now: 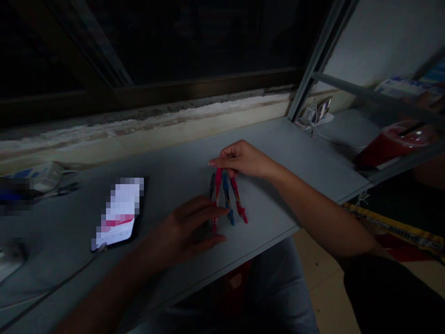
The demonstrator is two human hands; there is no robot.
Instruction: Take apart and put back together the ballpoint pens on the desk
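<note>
1. Closest on my feed, the left hand [184, 229] lies open with fingers spread, the fingertips touching or just over the lower ends of the pens
2. The right hand [241, 160] is curled over their upper ends; I cannot tell whether it is gripping them
3. Between the hands, four pens [226, 199], dark, red, blue and red, fan out on the grey desk [167, 178]
4. Left of them, I see a phone [120, 213] lying on the desk, its screen pixelated, with a cable [52, 290] running from it
5. Farther right, beyond a metal shelf upright [321, 60], stands a red cup with a straw [392, 144]
6. Farthest off, a dark window frame [208, 88] runs along the desk's back edge
</note>
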